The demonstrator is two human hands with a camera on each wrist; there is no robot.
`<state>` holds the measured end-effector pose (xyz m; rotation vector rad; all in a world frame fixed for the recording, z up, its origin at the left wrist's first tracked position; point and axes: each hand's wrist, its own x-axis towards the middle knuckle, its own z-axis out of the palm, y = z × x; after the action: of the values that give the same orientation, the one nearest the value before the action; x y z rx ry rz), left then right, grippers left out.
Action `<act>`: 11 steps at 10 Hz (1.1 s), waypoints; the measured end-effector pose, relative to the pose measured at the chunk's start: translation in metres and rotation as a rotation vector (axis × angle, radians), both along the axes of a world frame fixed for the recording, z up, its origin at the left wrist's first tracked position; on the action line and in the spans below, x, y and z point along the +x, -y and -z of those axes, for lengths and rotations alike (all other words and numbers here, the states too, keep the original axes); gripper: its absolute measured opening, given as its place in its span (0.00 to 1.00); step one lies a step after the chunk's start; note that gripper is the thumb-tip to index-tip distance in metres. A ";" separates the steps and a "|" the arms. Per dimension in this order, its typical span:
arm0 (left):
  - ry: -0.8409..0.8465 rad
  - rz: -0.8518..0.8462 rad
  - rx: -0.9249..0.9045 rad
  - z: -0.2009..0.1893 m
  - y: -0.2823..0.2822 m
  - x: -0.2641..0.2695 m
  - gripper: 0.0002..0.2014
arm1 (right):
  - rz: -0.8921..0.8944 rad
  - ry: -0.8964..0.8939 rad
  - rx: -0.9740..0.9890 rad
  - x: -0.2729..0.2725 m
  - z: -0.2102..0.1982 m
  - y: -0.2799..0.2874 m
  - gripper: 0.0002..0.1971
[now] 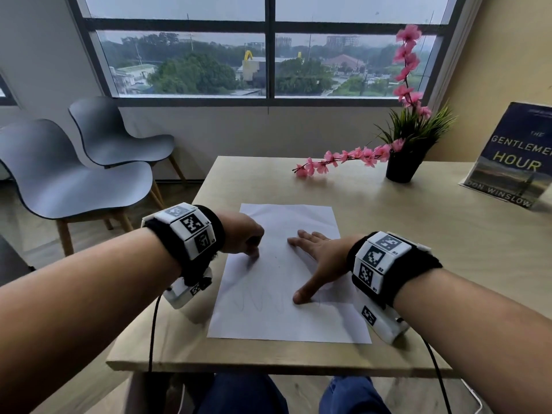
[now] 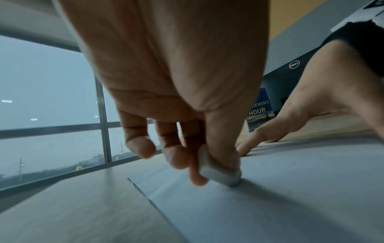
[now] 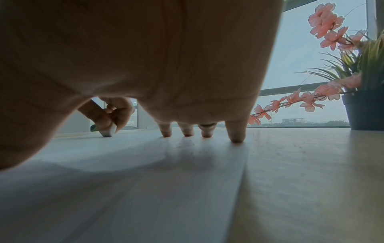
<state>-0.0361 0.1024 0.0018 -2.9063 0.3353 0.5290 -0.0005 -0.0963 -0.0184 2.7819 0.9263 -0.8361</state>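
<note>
A white sheet of paper (image 1: 286, 294) with faint pencil loops lies on the wooden table (image 1: 418, 234). My left hand (image 1: 248, 237) pinches a small white eraser (image 2: 218, 172) between thumb and fingers, its lower edge touching the paper (image 2: 270, 197) near the sheet's left side. The eraser (image 3: 109, 131) also shows in the right wrist view, small and far off. My right hand (image 1: 316, 255) lies spread on the right half of the sheet, fingers straight, with fingertips (image 3: 235, 139) and thumb pressing the paper (image 3: 124, 180) down.
A black pot with a plant and pink flower sprays (image 1: 403, 165) stands at the table's back right. A book (image 1: 513, 162) leans against the right wall. Two grey chairs (image 1: 74, 174) stand left of the table, under a wide window.
</note>
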 end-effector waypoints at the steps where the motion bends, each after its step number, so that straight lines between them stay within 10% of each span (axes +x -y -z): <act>1: -0.035 0.068 0.036 0.005 0.007 -0.007 0.12 | -0.002 -0.007 -0.007 0.001 0.001 0.000 0.65; 11: 0.004 -0.072 0.038 0.001 -0.019 -0.002 0.15 | -0.002 -0.020 -0.014 0.000 -0.001 0.000 0.64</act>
<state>-0.0377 0.1210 0.0010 -2.8911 0.2176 0.5347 -0.0008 -0.0968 -0.0169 2.7648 0.9229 -0.8689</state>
